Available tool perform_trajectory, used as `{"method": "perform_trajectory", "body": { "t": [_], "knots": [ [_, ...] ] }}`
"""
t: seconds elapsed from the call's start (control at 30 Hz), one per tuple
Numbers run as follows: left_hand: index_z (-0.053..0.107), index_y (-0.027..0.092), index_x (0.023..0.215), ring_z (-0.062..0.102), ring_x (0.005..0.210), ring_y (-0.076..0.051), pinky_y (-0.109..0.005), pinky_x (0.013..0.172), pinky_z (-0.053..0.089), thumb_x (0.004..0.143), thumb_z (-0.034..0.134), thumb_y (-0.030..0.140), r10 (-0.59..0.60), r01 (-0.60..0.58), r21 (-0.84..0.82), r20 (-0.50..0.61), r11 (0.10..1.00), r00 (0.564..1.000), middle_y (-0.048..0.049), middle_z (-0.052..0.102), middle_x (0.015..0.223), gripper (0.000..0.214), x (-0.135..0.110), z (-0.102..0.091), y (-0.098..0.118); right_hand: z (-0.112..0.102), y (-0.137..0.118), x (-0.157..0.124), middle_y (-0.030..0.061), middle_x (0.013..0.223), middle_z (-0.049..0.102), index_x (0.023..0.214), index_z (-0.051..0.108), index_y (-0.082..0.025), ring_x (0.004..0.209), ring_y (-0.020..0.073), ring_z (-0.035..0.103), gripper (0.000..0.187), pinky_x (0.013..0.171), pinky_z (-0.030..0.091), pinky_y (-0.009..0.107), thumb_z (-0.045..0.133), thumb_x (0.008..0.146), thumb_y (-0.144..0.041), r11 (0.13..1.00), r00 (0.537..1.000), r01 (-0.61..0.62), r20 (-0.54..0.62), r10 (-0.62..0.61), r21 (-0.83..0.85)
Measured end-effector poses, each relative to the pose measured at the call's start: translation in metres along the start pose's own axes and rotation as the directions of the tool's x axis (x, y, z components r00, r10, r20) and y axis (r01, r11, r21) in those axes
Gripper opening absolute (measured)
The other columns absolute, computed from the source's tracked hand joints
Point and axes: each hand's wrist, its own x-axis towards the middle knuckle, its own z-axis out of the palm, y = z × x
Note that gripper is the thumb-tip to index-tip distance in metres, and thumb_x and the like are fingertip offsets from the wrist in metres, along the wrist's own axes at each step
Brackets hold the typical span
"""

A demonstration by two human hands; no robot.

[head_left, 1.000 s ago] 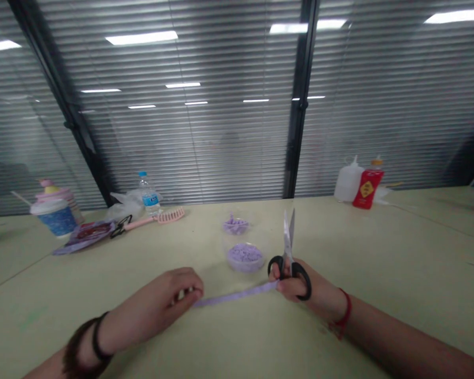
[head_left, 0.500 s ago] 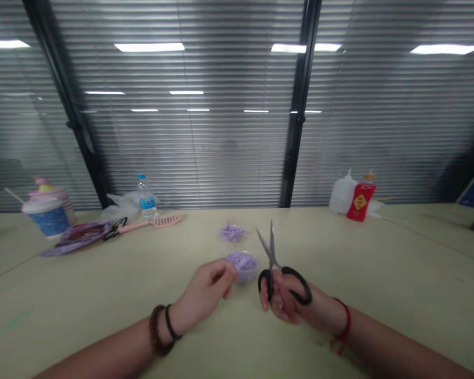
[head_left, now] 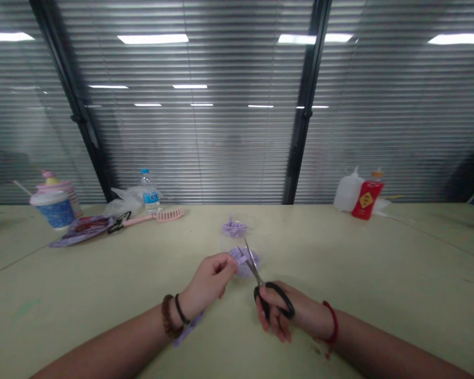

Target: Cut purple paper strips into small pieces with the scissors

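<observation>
In the head view, my left hand (head_left: 210, 277) pinches a thin lavender strip (head_left: 242, 260), whose short end pokes out past the fingertips. A lavender length (head_left: 188, 330) shows below my left wrist; whether it is the same strip I cannot tell. My right hand (head_left: 275, 311) holds black-handled scissors (head_left: 255, 271), blades parted and pointing up-left close to the strip's end. Behind the blades stands a clear bowl (head_left: 253, 269) of lavender pieces, partly hidden. Farther back is a second clear bowl (head_left: 234, 229) with lavender bits.
At the back left are a blue paper cup (head_left: 55, 213), a lavender package (head_left: 82, 229), a pink hairbrush (head_left: 168, 215), a water bottle (head_left: 150, 195) and a plastic bag (head_left: 127, 200). A white squeeze bottle (head_left: 347, 192) and a red bottle (head_left: 367, 200) stand back right.
My right hand has brought the scissors left and down, with the blades now in front of the nearer bowl beside the strip. The strip's end and the lavender length below my wrist now show.
</observation>
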Motion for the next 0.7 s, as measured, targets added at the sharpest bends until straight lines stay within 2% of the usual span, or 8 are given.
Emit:
{"method": "perform_trajectory", "body": {
  "t": [0.13, 0.7],
  "knots": [
    [0.048, 0.015, 0.065, 0.031, 0.031, -0.005, -0.016, 0.032, 0.024, 0.078, 0.043, 0.043, -0.031, 0.031, 0.012, 0.011, 0.999, 0.999, 0.0083, 0.034, 0.040, 0.031, -0.0018, 0.0014, -0.0012, 0.0036, 0.0020, -0.0010, 0.0023, 0.056, 0.056, 0.073, 0.044, -0.012, 0.033, 0.0073, 0.049, 0.063, 0.028, 0.039, 0.015, 0.051, 0.059, -0.073, 1.000, 0.999, -0.006, -0.049, 0.007, 0.019],
    [0.047, 0.015, 0.063, 0.030, 0.032, -0.004, -0.016, 0.034, 0.023, 0.075, 0.047, 0.043, -0.034, 0.035, -0.004, 0.056, 0.999, 0.998, 0.0083, 0.035, 0.040, 0.031, -0.0030, 0.0019, -0.0007, 0.0045, 0.0003, -0.0008, 0.0025, 0.052, 0.055, 0.065, 0.047, -0.011, 0.033, 0.0077, 0.048, 0.061, 0.028, 0.038, 0.016, 0.053, 0.060, -0.072, 1.000, 0.999, -0.001, -0.050, 0.000, -0.011]
  ]
}}
